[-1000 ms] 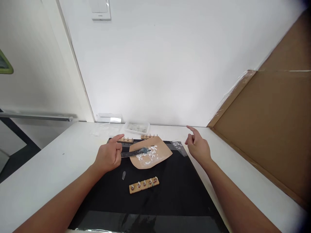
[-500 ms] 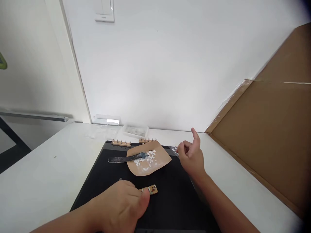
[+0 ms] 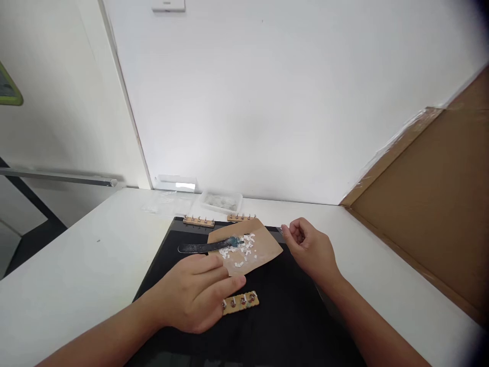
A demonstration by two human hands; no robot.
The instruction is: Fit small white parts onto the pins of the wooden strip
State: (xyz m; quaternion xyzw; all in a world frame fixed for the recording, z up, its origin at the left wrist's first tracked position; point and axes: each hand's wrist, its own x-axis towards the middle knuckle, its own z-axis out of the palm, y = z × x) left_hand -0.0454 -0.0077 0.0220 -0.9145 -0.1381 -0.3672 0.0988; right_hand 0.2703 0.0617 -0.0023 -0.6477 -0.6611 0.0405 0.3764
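My left hand (image 3: pixel 194 295) hovers over the left end of a short wooden strip (image 3: pixel 239 303). Its thumb is stretched out above the strip and its fingers are loosely bent, with nothing seen in them. Small metal screw-like posts and white bits stand along the strip, whose left end is hidden. To the right, my right hand (image 3: pixel 311 250) is closed with curled fingers; a tiny white speck shows at the thumb tip, and whatever it holds cannot be made out. Between the hands, brown paper (image 3: pixel 267 247) bears scattered white pieces (image 3: pixel 248 244) and a dark flat stick (image 3: pixel 204 247) with a bluish tip.
A black mat (image 3: pixel 282 326) lies on the white table (image 3: pixel 76 265). Behind the paper are two more wooden strips with posts, one at left (image 3: pixel 198 221) and one at right (image 3: pixel 242 217), plus a clear plastic box (image 3: pixel 221 202). A cardboard panel (image 3: pixel 428 204) stands at right.
My left hand has lifted off the strip, baring more of its posts. The raised finger of my right hand has curled in. The camera view has shifted slightly.
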